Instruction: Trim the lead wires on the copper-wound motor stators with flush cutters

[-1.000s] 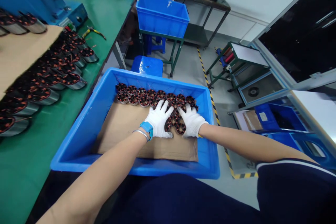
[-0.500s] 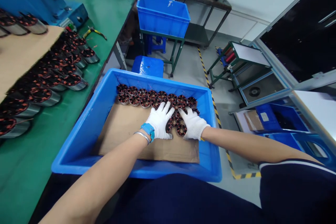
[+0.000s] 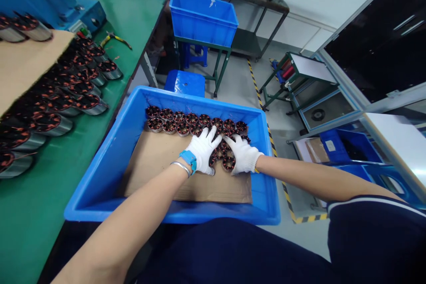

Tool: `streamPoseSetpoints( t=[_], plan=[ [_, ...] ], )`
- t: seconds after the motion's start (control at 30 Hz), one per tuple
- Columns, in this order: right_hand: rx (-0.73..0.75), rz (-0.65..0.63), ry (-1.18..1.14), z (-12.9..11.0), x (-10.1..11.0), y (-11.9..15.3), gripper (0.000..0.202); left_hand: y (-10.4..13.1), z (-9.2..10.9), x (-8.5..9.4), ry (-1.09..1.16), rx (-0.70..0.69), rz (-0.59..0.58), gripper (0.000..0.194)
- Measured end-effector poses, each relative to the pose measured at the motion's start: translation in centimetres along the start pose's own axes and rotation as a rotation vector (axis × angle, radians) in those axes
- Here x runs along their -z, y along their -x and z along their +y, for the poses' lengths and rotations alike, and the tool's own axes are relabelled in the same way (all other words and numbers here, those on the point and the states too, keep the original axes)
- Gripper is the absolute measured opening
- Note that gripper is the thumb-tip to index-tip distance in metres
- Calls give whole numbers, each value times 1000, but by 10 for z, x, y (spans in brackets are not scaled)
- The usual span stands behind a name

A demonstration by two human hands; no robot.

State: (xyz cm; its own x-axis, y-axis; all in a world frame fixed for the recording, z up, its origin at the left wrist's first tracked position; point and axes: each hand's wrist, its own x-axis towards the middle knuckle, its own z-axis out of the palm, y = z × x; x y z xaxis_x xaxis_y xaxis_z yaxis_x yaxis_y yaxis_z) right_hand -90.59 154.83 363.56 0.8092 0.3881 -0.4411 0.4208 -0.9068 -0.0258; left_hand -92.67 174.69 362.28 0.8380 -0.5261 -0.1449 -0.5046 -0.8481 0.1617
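Pressure is best kept low and even, with the left hand (image 3: 203, 148) and right hand (image 3: 246, 156) spread around wire-wound cores (image 3: 228, 164), though whether either grasps any cannot be told.

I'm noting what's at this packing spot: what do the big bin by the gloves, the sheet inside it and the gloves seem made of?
The bin looks like smooth, slightly shiny plastic, judging by its soft highlights. The sheet seems to be matt cardboard: dull brown and flat. The gloves look like knitted fabric, with snug cuffs; cotton or synthetic, I can't tell.
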Motion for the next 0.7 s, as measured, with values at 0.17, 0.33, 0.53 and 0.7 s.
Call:
streamPoseSetpoints(
  t=[0.17, 0.33, 0.53, 0.7],
  plan=[
    [151, 17, -7, -1, 3, 9, 133, 18, 0, -1, 12, -63, 9, 120],
    [217, 31, 14, -1, 0, 7, 143, 27, 1, -1, 4, -31, 18, 130],
    [152, -33, -24, -6, -3, -2, 158, 21, -2, 5, -14, 27, -35, 143],
    [140, -75, -18, -6, 0, -9, 158, 16, -8, 9, 27, -45, -76, 140]
  ],
)
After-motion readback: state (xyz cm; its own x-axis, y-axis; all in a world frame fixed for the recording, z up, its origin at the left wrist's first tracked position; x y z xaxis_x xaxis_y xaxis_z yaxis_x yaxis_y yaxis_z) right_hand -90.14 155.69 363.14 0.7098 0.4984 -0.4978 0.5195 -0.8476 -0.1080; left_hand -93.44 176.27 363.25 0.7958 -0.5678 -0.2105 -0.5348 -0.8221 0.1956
